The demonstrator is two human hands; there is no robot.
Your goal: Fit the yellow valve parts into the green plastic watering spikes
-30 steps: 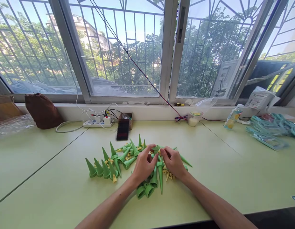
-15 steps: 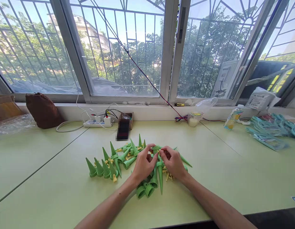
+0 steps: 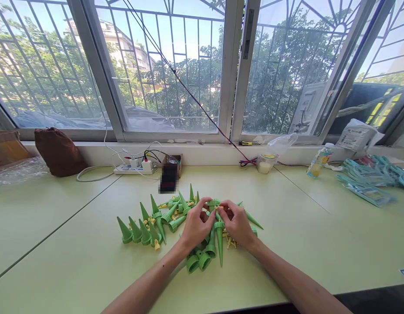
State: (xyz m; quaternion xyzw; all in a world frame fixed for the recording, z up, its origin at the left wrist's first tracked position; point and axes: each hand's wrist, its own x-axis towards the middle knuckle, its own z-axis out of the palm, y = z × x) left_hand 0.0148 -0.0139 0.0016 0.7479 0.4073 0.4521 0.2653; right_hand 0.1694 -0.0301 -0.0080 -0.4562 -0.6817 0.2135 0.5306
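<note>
My left hand [image 3: 199, 223] has its thumb and fingers curled around a green plastic spike, whose ribbed cap [image 3: 214, 203] shows between my hands. Facing it, my right hand [image 3: 236, 221] pinches a small yellow plastic piece [image 3: 218, 208] at that cap; fingertips hide most of it. Just below my fingers lies another green spike [image 3: 219, 244], point toward me. Nearer still are open-ended green cups [image 3: 204, 261]. Beneath my right wrist is a scatter of small yellow pieces [image 3: 232, 240]. To the left, several green cones [image 3: 145, 233] stand upright with yellow pieces among them.
At the back of the pale green table [image 3: 74, 261] are a power strip [image 3: 133, 169], a pixelated dark object [image 3: 168, 178], a jar [image 3: 266, 164] and a bottle [image 3: 319, 161]. A brown bag [image 3: 59, 151] sits left, teal packaged items [image 3: 368, 183] right.
Both hands stay in nearly the same place. The yellow piece at my right fingertips has turned slightly and shows more lengthwise.
</note>
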